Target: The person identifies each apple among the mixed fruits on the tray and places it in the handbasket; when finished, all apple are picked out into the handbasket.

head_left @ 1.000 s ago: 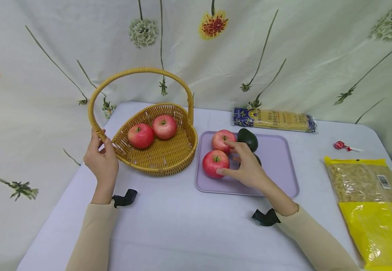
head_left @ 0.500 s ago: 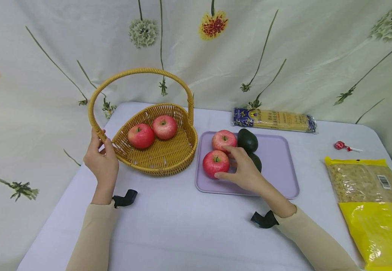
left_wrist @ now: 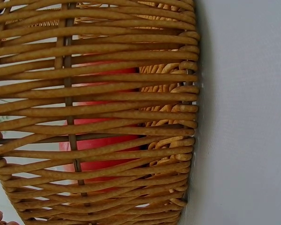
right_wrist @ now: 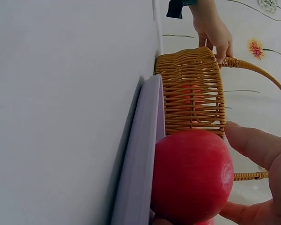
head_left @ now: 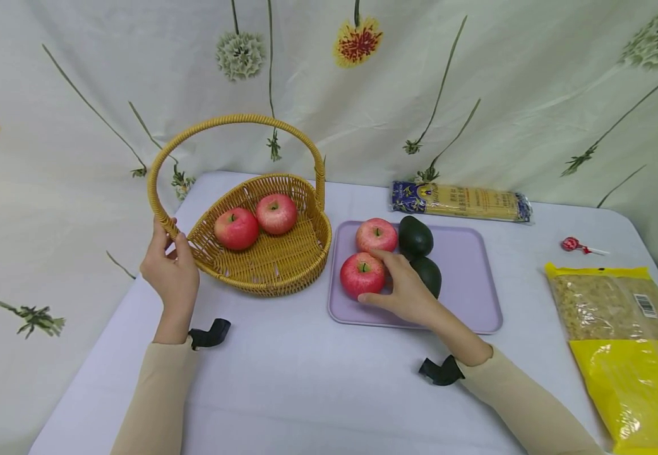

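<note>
On the left, my left hand (head_left: 172, 268) grips the base of the handle of a woven basket (head_left: 275, 287). Two red apples (head_left: 237, 228) lie in the basket; their red shows through its weave in the left wrist view. My right hand (head_left: 405, 287) has its thumb and fingers curved round the near red apple (head_left: 357, 276) on a lilac tray (head_left: 468, 297), with a gap between palm and apple. In the right wrist view this apple (right_wrist: 192, 176) sits against the tray's rim. Another apple (head_left: 376, 235) lies just behind it, beside two dark green avocados (head_left: 416, 237).
A packet of dried noodles (head_left: 471, 202) lies behind the tray. To the right are a red lollipop (head_left: 571, 244) and a large yellow and clear bag (head_left: 627, 360). A flowered cloth (head_left: 477, 76) hangs at the back.
My right hand has moved left and slightly nearer, its fingers coming round the near apple and uncovering the front avocado. My left hand and the basket stay still.
</note>
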The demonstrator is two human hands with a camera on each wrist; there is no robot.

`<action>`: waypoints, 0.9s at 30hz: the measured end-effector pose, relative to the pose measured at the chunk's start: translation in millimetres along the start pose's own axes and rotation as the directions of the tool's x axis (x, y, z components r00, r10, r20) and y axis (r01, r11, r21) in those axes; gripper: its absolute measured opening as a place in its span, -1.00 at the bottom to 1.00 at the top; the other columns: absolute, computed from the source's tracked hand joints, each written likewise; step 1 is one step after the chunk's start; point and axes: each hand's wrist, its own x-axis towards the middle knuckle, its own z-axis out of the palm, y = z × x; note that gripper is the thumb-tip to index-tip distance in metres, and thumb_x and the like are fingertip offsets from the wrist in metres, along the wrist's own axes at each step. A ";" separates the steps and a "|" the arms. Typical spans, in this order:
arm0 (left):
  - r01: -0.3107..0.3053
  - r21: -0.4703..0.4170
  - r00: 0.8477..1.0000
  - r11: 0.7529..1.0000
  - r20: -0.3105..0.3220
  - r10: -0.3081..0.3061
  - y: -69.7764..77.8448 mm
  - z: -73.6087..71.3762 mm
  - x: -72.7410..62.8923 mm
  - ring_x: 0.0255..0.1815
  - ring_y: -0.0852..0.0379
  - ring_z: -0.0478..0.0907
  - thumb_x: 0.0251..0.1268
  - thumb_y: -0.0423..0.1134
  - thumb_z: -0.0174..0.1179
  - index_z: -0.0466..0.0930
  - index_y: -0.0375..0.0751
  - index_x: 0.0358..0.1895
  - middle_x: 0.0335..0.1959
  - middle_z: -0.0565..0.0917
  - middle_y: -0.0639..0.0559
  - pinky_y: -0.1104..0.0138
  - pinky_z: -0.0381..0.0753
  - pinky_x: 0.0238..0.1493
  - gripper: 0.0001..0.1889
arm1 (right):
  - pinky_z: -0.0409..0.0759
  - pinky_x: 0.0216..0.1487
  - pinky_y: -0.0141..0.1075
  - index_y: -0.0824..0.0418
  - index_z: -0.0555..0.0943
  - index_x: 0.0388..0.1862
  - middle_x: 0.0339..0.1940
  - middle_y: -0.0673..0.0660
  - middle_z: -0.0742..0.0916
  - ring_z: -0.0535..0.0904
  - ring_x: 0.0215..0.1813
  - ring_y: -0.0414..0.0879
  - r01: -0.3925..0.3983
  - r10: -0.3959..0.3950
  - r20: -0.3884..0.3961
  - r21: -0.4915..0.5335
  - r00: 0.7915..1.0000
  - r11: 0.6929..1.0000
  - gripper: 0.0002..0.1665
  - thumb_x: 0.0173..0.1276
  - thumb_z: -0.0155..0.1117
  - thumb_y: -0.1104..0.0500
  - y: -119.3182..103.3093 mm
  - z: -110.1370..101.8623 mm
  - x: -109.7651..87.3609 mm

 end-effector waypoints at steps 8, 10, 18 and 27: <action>0.000 -0.015 1.000 1.000 -0.005 0.000 -0.5 -0.1 -0.1 -0.03 0.06 0.65 0.41 -0.32 0.05 0.49 -0.06 0.33 0.07 0.71 0.01 0.77 0.41 -0.23 -0.56 | 0.44 0.30 0.15 0.16 0.21 0.49 0.37 0.24 0.47 0.36 0.39 0.15 0.004 -0.004 -0.007 -0.011 1.000 1.000 -0.01 0.14 0.47 0.01 5.9 8.3 2.3; 0.001 -0.017 1.000 1.000 -0.007 -0.001 -0.6 0.0 -0.1 -0.03 0.05 0.65 0.41 -0.32 0.05 0.49 -0.05 0.33 0.07 0.71 0.01 0.77 0.41 -0.23 -0.56 | 0.45 0.29 0.14 0.16 0.22 0.49 0.35 0.23 0.48 0.38 0.37 0.14 0.008 -0.008 -0.014 -0.009 1.000 1.000 -0.02 0.15 0.47 0.03 6.1 9.6 2.6; 0.002 0.000 1.000 1.000 0.013 -0.002 -1.6 0.5 -0.2 0.02 0.06 0.63 0.43 -0.31 0.02 0.42 -0.07 0.39 0.11 0.69 -0.03 0.74 0.46 -0.15 -0.53 | 0.48 0.27 0.13 0.14 0.21 0.49 0.35 0.24 0.49 0.40 0.37 0.14 0.011 -0.010 -0.016 0.010 1.000 1.000 -0.04 0.17 0.45 0.03 6.7 11.1 3.0; 0.003 0.003 1.000 1.000 0.013 -0.003 -1.8 0.8 -0.3 -0.01 0.08 0.62 0.43 -0.30 0.01 0.40 -0.05 0.39 0.12 0.69 -0.01 0.74 0.46 -0.15 -0.52 | 0.45 0.31 0.10 0.11 0.20 0.47 0.35 0.22 0.52 0.43 0.36 0.12 0.008 -0.006 -0.019 0.077 1.000 0.997 -0.05 0.18 0.46 0.06 8.9 14.1 4.2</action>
